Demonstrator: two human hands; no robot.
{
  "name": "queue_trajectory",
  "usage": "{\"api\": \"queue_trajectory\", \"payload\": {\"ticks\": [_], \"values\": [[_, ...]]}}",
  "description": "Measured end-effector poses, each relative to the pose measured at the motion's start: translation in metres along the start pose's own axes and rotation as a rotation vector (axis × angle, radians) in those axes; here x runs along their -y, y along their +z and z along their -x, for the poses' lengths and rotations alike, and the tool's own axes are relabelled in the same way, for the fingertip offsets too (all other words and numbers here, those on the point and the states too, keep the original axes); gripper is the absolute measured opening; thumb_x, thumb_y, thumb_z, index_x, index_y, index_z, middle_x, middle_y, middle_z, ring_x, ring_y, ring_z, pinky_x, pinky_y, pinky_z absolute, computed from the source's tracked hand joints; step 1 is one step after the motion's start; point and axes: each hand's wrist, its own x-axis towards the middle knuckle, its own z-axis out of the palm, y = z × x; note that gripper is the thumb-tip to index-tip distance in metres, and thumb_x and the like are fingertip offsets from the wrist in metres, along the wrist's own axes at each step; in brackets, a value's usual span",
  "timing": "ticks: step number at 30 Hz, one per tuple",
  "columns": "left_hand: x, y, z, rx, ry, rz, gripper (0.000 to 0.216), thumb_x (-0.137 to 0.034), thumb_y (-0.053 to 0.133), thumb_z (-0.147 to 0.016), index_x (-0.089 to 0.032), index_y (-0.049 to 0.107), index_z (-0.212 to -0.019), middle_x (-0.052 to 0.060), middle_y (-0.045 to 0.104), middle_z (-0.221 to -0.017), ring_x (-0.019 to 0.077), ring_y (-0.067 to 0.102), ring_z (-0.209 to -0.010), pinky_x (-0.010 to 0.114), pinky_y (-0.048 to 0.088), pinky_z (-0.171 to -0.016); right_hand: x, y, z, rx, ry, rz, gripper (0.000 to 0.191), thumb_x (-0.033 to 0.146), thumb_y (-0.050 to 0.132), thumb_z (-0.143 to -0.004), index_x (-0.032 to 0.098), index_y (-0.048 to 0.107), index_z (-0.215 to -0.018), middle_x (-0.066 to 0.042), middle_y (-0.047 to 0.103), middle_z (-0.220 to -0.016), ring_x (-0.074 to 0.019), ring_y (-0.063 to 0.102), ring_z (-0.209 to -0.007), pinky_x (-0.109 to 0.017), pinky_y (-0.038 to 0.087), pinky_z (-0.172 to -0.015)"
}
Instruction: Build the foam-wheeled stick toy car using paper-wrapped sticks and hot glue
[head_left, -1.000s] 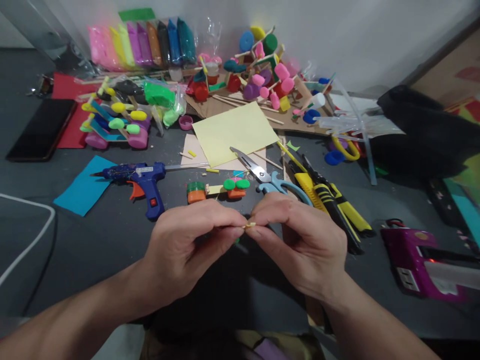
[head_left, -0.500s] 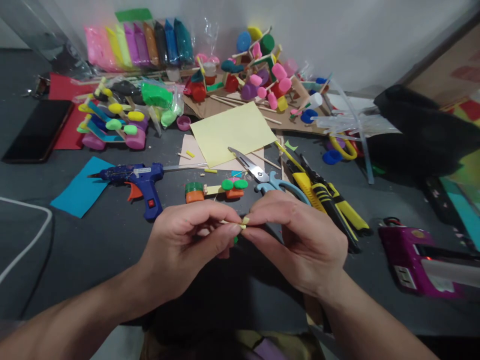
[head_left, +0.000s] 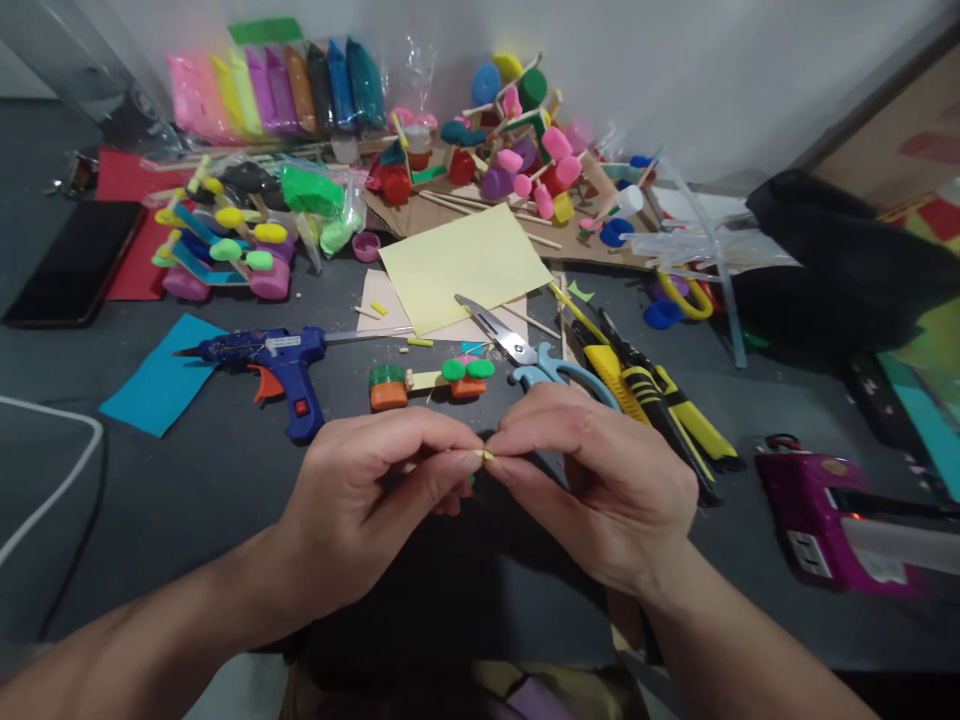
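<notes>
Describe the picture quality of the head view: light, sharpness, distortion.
Head view: the left hand and right hand, pinching a small stick, are sharp; light is soft and even, with a faint shadow under them on the dark table; the purple device at the right looks smeared; the wide lens bends the edges.

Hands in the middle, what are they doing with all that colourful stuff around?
A person's left hand and right hand meet above the dark table, both pinching a tiny yellow piece between their fingertips. Just behind them lie a blue glue gun, scissors and a small clay-and-stick model.
</notes>
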Motion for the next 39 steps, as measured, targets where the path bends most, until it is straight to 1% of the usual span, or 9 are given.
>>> {"api": "queue_trajectory", "payload": {"ticks": [3, 7, 13, 20, 25, 27, 30, 35, 39], "values": [[-0.0006, -0.001, -0.0001, 0.027, -0.033, 0.013, 0.011, -0.016, 0.063, -0.098, -0.018, 0.07, -0.09, -0.003, 0.071, -0.069, 0.0059, 0.067, -0.059, 0.012, 0.052, -0.057, -0.0005, -0.0009, -0.0004, 0.01, 0.0, 0.012, 0.015, 0.008, 0.07, -0.09, 0.021, 0.067, -0.095, 0.0, 0.069, -0.076, -0.0146, 0.063, -0.07, -0.03, 0.054, -0.066], [-0.0002, -0.0018, -0.0005, 0.058, -0.119, 0.07, 0.01, -0.02, 0.063, -0.098, -0.018, 0.071, -0.091, -0.002, 0.073, -0.072, 0.0073, 0.069, -0.059, 0.013, 0.054, -0.055, -0.0012, 0.0001, -0.0012, 0.0, 0.003, -0.006, 0.015, 0.006, 0.07, -0.089, 0.02, 0.067, -0.094, 0.001, 0.069, -0.076, -0.0134, 0.063, -0.07, -0.029, 0.054, -0.068], [0.0019, -0.0013, -0.0008, 0.036, -0.153, 0.106, 0.009, -0.017, 0.065, -0.096, -0.018, 0.071, -0.09, -0.002, 0.072, -0.07, 0.0082, 0.069, -0.058, 0.014, 0.055, -0.055, 0.0006, 0.003, -0.0016, -0.028, 0.059, -0.072, 0.016, 0.006, 0.069, -0.088, 0.021, 0.066, -0.09, 0.001, 0.068, -0.075, -0.0138, 0.063, -0.067, -0.03, 0.053, -0.064], [0.0038, 0.0009, 0.0012, 0.003, -0.156, 0.139, 0.006, -0.016, 0.068, -0.094, -0.019, 0.073, -0.095, -0.002, 0.075, -0.078, 0.0084, 0.073, -0.064, 0.013, 0.06, -0.061, 0.0062, 0.0005, -0.0017, -0.038, 0.272, -0.142, 0.014, 0.01, 0.064, -0.09, 0.022, 0.063, -0.082, 0.002, 0.062, -0.073, -0.0128, 0.058, -0.067, -0.026, 0.049, -0.06], [0.0013, 0.0003, -0.0002, -0.013, -0.166, 0.168, 0.008, -0.014, 0.068, -0.093, -0.021, 0.072, -0.095, -0.003, 0.074, -0.08, 0.0059, 0.072, -0.064, 0.01, 0.059, -0.062, 0.0069, -0.0009, -0.0025, -0.132, 0.341, -0.125, 0.014, 0.008, 0.066, -0.088, 0.022, 0.064, -0.083, 0.002, 0.065, -0.079, -0.0109, 0.062, -0.071, -0.023, 0.05, -0.064], [0.0004, 0.0003, -0.001, -0.02, -0.207, 0.221, 0.009, -0.013, 0.066, -0.094, -0.021, 0.07, -0.096, -0.003, 0.074, -0.08, 0.0057, 0.072, -0.064, 0.01, 0.059, -0.062, 0.0067, -0.0006, -0.0025, -0.148, 0.336, -0.094, 0.015, 0.007, 0.065, -0.089, 0.022, 0.064, -0.084, 0.003, 0.066, -0.079, -0.0105, 0.063, -0.071, -0.023, 0.051, -0.065], [0.0012, 0.0012, -0.0021, -0.007, -0.317, 0.353, 0.008, -0.015, 0.063, -0.096, -0.021, 0.069, -0.095, -0.002, 0.074, -0.081, 0.0062, 0.07, -0.063, 0.011, 0.059, -0.059, 0.006, 0.0013, -0.0015, -0.124, 0.297, -0.051, 0.016, 0.006, 0.065, -0.089, 0.022, 0.063, -0.085, 0.003, 0.065, -0.077, -0.0106, 0.062, -0.069, -0.023, 0.051, -0.065], [0.0049, 0.0022, -0.0033, 0.086, -0.426, 0.655, 0.004, -0.023, 0.067, -0.095, -0.02, 0.07, -0.095, 0.001, 0.069, -0.08, 0.0126, 0.071, -0.071, 0.016, 0.06, -0.052, 0.0043, 0.0059, -0.0003, -0.08, 0.183, 0.04, 0.017, 0.004, 0.063, -0.091, 0.02, 0.062, -0.083, 0.004, 0.063, -0.075, -0.0086, 0.059, -0.068, -0.022, 0.047, -0.064], [0.0023, 0.0013, -0.004, 0.124, -0.469, 0.682, 0.007, -0.026, 0.071, -0.093, -0.019, 0.071, -0.092, 0.002, 0.068, -0.087, 0.0131, 0.072, -0.076, 0.016, 0.06, -0.055, 0.0054, 0.007, -0.0012, -0.088, 0.184, 0.091, 0.017, 0.004, 0.063, -0.091, 0.019, 0.062, -0.083, 0.005, 0.063, -0.075, -0.0069, 0.059, -0.069, -0.02, 0.046, -0.065]]}}
